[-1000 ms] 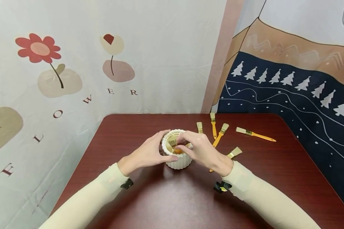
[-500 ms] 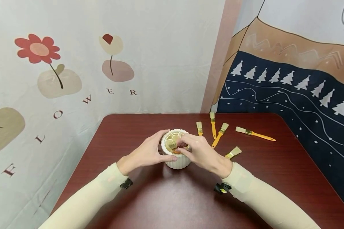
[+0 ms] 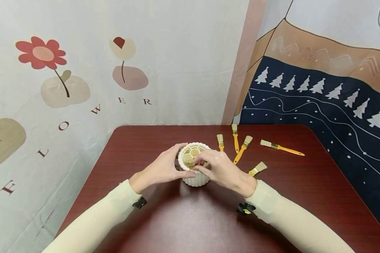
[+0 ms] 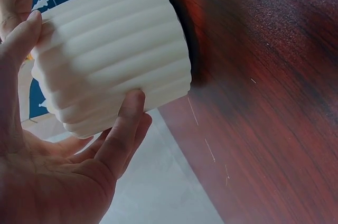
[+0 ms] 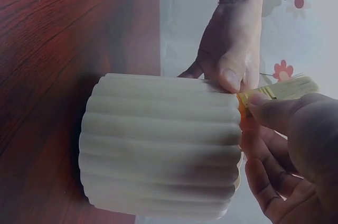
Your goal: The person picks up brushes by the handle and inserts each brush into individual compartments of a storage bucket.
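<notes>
A white ribbed brush holder (image 3: 196, 180) with a round middle ring and divided compartments stands upright on the table. My left hand (image 3: 163, 168) grips its left side, the thumb across the front and fingers round the back, as the left wrist view of the holder (image 4: 116, 55) also shows. At the rim, my right hand (image 3: 221, 170) pinches a paintbrush (image 5: 290, 89) near its metal band. Bristles point up out of a compartment at the near side, while most of the orange handle is hidden inside the holder.
Several orange-handled paintbrushes lie to the right: one brush (image 3: 220, 140) behind my right hand, another (image 3: 235, 138) at the back, a third (image 3: 243, 149) slanted, one (image 3: 282, 147) farther right. Another brush (image 3: 258, 169) is partly covered by my right wrist. Curtains hang behind the dark red table (image 3: 139, 140).
The paintbrush in my right hand has sunk lower into the holder; its orange handle, visible before in the head view, is now mostly out of sight. My left hand stays put.
</notes>
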`<action>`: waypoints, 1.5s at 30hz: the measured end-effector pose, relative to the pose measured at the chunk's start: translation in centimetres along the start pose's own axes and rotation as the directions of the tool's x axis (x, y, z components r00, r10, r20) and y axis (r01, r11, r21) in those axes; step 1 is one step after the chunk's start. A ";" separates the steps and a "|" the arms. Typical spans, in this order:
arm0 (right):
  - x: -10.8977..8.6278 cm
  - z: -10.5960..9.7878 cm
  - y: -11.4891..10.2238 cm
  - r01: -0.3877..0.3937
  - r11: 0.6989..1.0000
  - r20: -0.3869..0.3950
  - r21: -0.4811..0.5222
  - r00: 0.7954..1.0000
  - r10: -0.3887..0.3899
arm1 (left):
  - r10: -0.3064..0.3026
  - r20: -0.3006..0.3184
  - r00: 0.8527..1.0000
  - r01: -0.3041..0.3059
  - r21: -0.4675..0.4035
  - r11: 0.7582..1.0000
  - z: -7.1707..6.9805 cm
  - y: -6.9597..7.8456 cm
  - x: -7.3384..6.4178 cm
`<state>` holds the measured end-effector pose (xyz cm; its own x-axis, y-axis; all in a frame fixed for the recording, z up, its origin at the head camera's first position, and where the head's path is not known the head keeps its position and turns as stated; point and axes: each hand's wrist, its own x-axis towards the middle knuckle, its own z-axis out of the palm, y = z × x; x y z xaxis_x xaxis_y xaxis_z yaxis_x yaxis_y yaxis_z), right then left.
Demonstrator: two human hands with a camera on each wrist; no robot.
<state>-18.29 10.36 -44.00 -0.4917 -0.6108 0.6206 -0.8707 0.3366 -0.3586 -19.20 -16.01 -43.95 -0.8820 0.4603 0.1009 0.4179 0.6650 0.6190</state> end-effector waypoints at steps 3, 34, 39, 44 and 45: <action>-0.1 -0.1 0.0 -0.003 1.000 0.020 -0.020 1.000 0.004 | 0.000 -0.002 1.000 0.000 -0.003 1.000 0.0 0.0 0.0; -1.9 -2.1 0.2 -0.020 0.999 -0.102 -0.029 0.995 0.017 | -0.074 -0.071 0.995 0.058 -0.205 0.977 0.7 0.5 -1.5; -2.5 -3.0 0.6 -0.069 0.996 -0.111 -0.051 0.992 0.063 | -0.126 -0.125 0.984 0.094 -0.234 0.968 1.1 1.0 -2.0; -3.3 -3.7 1.1 -0.111 0.992 -0.101 -0.065 0.989 0.104 | -0.159 -0.161 0.974 0.114 -0.260 0.959 1.6 1.4 -2.4; -3.4 -3.9 1.2 -0.111 0.991 -0.102 -0.068 0.989 0.104 | -0.167 -0.166 0.972 0.119 -0.267 0.956 1.7 1.5 -2.5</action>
<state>-17.72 15.64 -43.87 -0.5780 -0.4962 0.6478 -0.8093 0.4502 -0.3773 -16.02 -15.11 -44.61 -0.9631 0.2389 0.1236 0.2366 0.5339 0.8118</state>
